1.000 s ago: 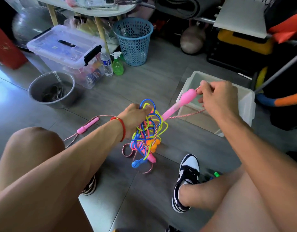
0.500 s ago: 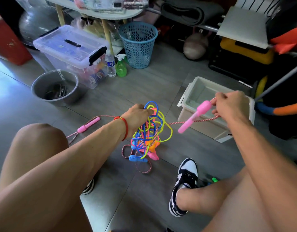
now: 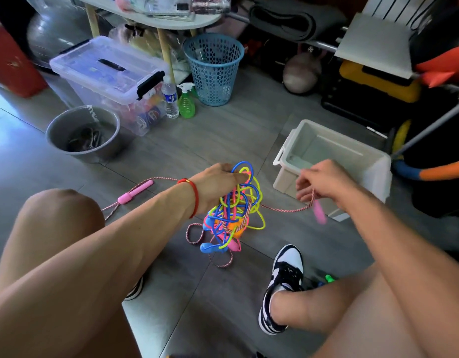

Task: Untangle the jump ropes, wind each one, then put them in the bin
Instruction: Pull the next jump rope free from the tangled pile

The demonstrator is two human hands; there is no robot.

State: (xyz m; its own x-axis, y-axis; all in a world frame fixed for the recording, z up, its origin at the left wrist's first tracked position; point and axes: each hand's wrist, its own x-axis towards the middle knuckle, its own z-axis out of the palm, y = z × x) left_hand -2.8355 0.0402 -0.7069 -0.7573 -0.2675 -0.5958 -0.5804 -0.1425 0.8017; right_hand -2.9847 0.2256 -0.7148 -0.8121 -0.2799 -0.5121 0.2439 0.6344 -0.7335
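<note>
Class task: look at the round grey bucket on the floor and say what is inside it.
Inside the grey bucket lies a dark tangled heap, too dim to identify. The near wall hides part of the bottom.

Blue mesh basket [image 3: 215, 69], lidded clear tub [image 3: 108, 73], grey bucket [image 3: 81, 133] (dark contents), green spray bottle [image 3: 186, 102]

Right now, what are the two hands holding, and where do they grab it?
The left hand grips the tangle of jump ropes by its top loops. The right hand pinches the pink-and-white cord just above its dangling pink handle.
</note>
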